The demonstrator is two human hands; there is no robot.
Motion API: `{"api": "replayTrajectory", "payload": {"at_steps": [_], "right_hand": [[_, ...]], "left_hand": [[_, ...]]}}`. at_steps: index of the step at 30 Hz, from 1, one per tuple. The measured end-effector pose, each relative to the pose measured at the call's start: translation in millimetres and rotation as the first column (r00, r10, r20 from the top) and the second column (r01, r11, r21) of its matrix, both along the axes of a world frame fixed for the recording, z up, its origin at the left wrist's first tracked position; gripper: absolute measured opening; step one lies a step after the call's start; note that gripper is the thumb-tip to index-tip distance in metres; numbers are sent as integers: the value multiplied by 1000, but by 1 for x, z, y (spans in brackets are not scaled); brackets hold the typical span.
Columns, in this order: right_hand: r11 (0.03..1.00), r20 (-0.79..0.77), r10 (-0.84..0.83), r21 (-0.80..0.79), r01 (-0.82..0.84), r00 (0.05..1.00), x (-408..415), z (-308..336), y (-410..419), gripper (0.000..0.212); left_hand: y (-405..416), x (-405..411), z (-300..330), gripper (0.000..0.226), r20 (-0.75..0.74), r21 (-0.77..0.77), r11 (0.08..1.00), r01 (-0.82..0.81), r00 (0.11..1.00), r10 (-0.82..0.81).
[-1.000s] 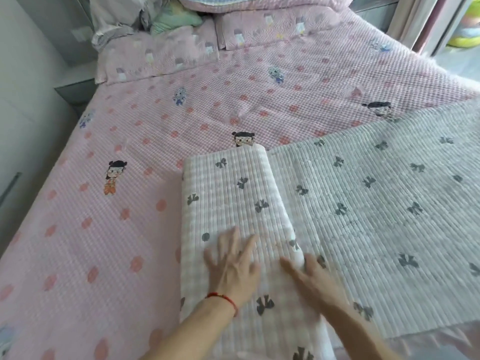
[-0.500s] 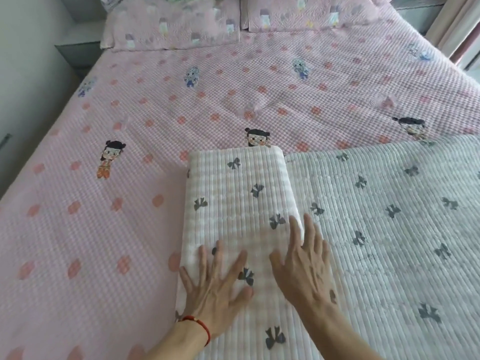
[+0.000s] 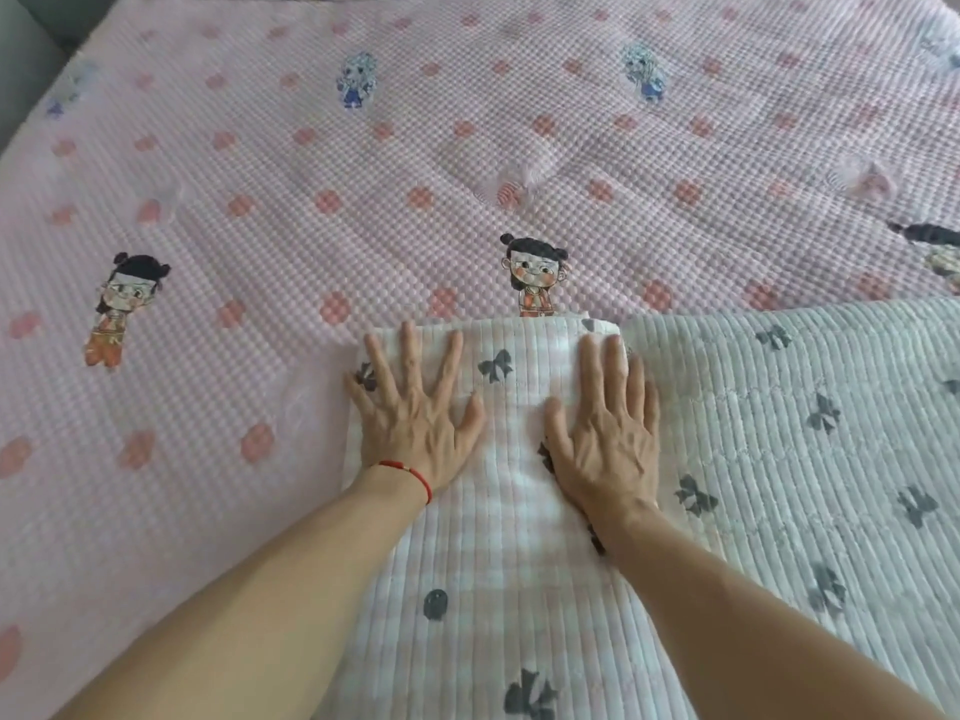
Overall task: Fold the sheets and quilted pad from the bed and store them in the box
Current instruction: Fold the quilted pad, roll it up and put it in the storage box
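A white quilted pad [image 3: 810, 491] with grey bows lies on the right part of the bed. Its left portion is folded over into a long strip [image 3: 498, 563] that runs away from me. My left hand [image 3: 415, 407], with a red string at the wrist, presses flat on the strip's far left end, fingers spread. My right hand [image 3: 605, 428] presses flat on the far right end, fingertips at the fold's edge. Under the pad lies a pink checked sheet [image 3: 311, 210] with red dots and cartoon children. No box is in view.
The pink sheet covers the whole bed to the left and beyond the pad. A grey strip of wall or floor [image 3: 21, 80] shows past the bed's far left edge.
Both hands have slid along the folded strip from its near end to its far end, pressing it flat. The camera has leaned forward and down; the pillows have left the view.
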State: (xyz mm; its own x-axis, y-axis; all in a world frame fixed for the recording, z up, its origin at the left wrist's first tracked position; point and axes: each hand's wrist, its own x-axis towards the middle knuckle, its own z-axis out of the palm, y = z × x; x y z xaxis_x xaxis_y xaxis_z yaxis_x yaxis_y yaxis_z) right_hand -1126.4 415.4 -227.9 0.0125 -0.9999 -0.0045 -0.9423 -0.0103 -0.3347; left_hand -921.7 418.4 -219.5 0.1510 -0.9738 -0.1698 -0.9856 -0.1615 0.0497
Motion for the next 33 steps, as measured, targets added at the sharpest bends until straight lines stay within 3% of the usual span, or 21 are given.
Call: {"api": "replayTrajectory", "payload": {"at_steps": [13,18,22,25,28,33], "right_hand": [[1000,-35,-13,4,13,999,5,-13,-16,75],[999,-2,3,45,-3,1000,2,-11,-21,77],[984,-6,138,116,-137,990,-10,-2,-23,82],[965,-49,212,169,-201,976,-29,8,27,69],[942,50,263,201,-267,964,-49,28,119,58],[897,100,304,304,-320,947,-112,51,265,63]], "left_hand": [[-8,3,4,72,-9,-6,1000,1,1000,-1],[27,-20,15,70,48,119,987,-106,994,101],[87,-41,30,67,48,199,965,-168,986,162],[146,-50,31,64,37,190,963,-193,981,190],[195,-61,34,62,4,170,952,-254,966,257],[272,-69,49,66,-75,156,912,-379,916,393]]}}
